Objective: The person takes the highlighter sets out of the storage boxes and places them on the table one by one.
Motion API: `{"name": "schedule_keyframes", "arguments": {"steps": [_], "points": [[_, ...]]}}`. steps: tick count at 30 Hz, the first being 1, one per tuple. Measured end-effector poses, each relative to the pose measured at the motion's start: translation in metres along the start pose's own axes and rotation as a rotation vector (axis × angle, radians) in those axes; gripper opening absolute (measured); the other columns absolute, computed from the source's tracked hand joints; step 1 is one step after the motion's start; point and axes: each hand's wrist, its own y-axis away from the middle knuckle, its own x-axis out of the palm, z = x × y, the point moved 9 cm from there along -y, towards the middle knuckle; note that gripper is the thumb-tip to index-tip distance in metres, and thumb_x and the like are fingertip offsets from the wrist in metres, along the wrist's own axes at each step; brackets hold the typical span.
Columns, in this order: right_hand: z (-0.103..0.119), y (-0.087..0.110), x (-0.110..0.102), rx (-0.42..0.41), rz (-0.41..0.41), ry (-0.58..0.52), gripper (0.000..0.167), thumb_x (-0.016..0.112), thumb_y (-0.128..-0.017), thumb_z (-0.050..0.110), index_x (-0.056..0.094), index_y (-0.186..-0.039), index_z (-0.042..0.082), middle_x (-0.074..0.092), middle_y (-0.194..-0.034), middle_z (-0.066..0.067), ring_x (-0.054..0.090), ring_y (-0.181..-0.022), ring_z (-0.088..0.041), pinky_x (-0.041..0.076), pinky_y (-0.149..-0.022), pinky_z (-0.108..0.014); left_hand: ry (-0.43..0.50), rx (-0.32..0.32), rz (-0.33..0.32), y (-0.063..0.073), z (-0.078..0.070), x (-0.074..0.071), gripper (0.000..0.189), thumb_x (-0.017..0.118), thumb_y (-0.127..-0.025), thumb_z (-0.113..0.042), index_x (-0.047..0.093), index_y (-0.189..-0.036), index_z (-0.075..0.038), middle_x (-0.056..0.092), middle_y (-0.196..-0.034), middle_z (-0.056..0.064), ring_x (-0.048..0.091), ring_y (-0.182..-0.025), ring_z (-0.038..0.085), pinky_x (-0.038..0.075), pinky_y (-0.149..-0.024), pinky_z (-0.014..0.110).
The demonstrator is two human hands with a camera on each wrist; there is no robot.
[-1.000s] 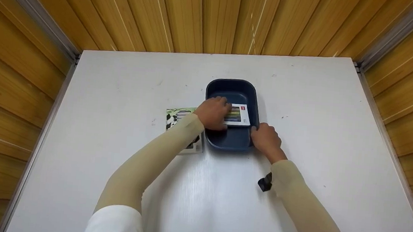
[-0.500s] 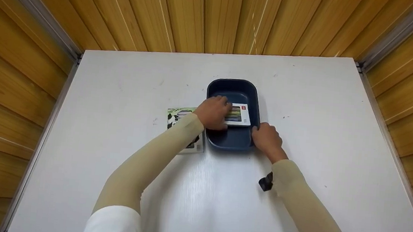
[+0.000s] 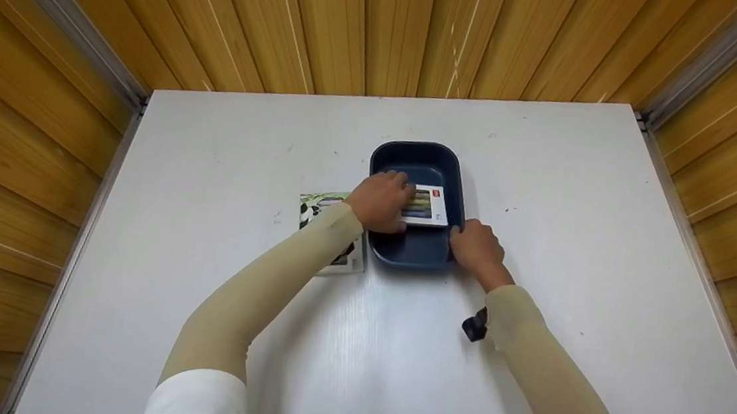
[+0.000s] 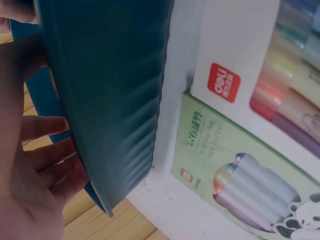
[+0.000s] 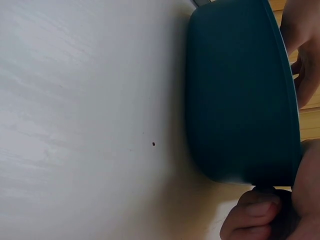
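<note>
A dark blue rectangular bin sits on the white table. Inside it, a white windowed pack of coloured markers lies crosswise; its left end is hidden under my left hand. That hand reaches over the bin's left wall and grips the pack, thumb at the near edge and fingers at the far one. On the bin's right rim my right hand holds on, thumb over the inside and fingers curled below the lip outside. Left of the bin, partly under my left forearm, are a green panda-printed marker box and a white marker pack.
The white table is bounded by wood-patterned walls at the back and sides. A small black object shows at my right sleeve's cuff.
</note>
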Motion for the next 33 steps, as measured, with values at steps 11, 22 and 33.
{"name": "schedule_keyframes", "arguments": {"steps": [11,22,33], "points": [[0.0,-0.001,0.001,-0.001,-0.002,-0.012,0.04,0.036,-0.098,0.03,0.062,-0.103,0.0,0.066,-0.093,-0.015,0.059,-0.077,-0.026,0.042,-0.06,-0.035,-0.027,-0.005,0.01,0.005,0.0,-0.003,0.059,0.065,-0.081,-0.041,0.056,-0.128,-0.007,0.058,-0.119,0.011,0.056,-0.109,0.026,0.045,-0.101,0.04],[-0.001,-0.001,0.001,-0.008,-0.011,0.005,0.041,0.036,-0.098,0.03,0.062,-0.101,-0.001,0.065,-0.093,-0.017,0.059,-0.078,-0.028,0.043,-0.062,-0.038,-0.046,0.005,0.023,0.009,-0.002,-0.004,0.062,0.065,-0.081,-0.043,0.054,-0.13,-0.007,0.057,-0.12,0.011,0.055,-0.109,0.026,0.046,-0.101,0.04],[0.001,0.001,0.0,-0.004,-0.009,0.005,0.042,0.036,-0.098,0.03,0.062,-0.104,-0.003,0.066,-0.096,-0.018,0.059,-0.08,-0.028,0.044,-0.065,-0.039,-0.069,0.011,0.02,0.011,-0.003,-0.009,0.062,0.065,-0.081,-0.045,0.054,-0.13,-0.008,0.057,-0.121,0.011,0.055,-0.11,0.026,0.046,-0.1,0.039]]}}
